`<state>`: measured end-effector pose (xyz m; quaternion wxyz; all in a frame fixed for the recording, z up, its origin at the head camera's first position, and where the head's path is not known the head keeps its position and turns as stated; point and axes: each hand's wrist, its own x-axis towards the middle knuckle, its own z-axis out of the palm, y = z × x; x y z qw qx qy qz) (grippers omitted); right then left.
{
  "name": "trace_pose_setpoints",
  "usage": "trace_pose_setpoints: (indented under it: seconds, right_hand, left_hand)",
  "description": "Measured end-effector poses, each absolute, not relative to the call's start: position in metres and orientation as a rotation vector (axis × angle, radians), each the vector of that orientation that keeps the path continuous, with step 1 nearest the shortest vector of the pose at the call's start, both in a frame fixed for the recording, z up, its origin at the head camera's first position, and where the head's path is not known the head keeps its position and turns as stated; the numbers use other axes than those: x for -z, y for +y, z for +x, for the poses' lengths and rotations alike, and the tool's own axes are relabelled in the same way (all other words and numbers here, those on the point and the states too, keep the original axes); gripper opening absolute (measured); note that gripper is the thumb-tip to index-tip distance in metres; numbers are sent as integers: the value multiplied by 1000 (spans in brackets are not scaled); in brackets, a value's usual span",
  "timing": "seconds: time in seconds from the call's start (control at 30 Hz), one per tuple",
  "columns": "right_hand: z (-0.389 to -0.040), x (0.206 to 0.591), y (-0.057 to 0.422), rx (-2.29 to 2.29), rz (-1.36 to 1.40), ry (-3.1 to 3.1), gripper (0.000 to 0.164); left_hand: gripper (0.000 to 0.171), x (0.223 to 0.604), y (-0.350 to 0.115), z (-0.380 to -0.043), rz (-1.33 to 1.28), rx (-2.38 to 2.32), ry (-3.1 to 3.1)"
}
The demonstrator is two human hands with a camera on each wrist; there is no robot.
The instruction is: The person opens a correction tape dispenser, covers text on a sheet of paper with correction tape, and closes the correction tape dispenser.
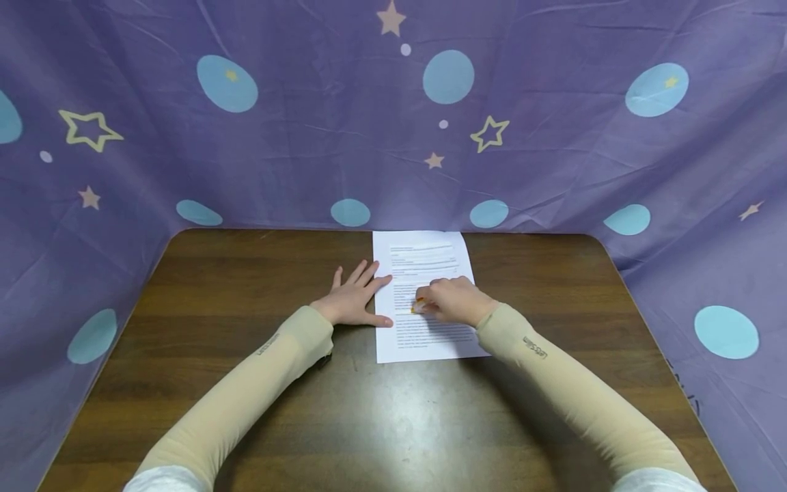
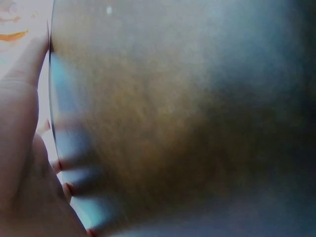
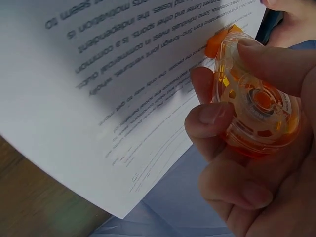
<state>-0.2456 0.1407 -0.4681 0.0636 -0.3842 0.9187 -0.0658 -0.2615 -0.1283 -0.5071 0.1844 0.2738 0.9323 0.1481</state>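
Observation:
A printed sheet of paper (image 1: 424, 342) lies on the wooden table, its far end near the curtain. My left hand (image 1: 352, 301) rests with spread fingers on the sheet's left edge, the thumb and a fingertip over the white margin. Over the middle of the text, my right hand (image 1: 458, 301) grips a correction tape dispenser (image 3: 261, 106), clear plastic with orange parts inside. Its orange tip (image 3: 217, 43) is close over the printed lines in the right wrist view. Thumb on one side and curled fingers on the other hold the dispenser. The left wrist view is mostly blurred.
The brown wooden table (image 1: 246, 273) extends to both sides of the sheet. A purple curtain (image 1: 295, 137) with stars and blue ovals hangs behind the table and along both sides. Beige sleeves cover both forearms.

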Motion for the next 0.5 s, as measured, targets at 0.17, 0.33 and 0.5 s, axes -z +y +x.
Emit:
trace_pose_setpoints:
  seconds: [0.17, 0.33, 0.5]
  right_hand:
    - [-246, 469, 147, 194, -1135, 2780, 9]
    - [-245, 470, 154, 198, -1143, 2794, 8]
    - [-244, 470, 161, 201, -1140, 2810, 8]
  left_hand:
    - [106, 504, -127, -260, 778, -420, 2629]
    - [104, 500, -126, -258, 773, -409, 2635]
    - [103, 500, -125, -258, 760, -388, 2642]
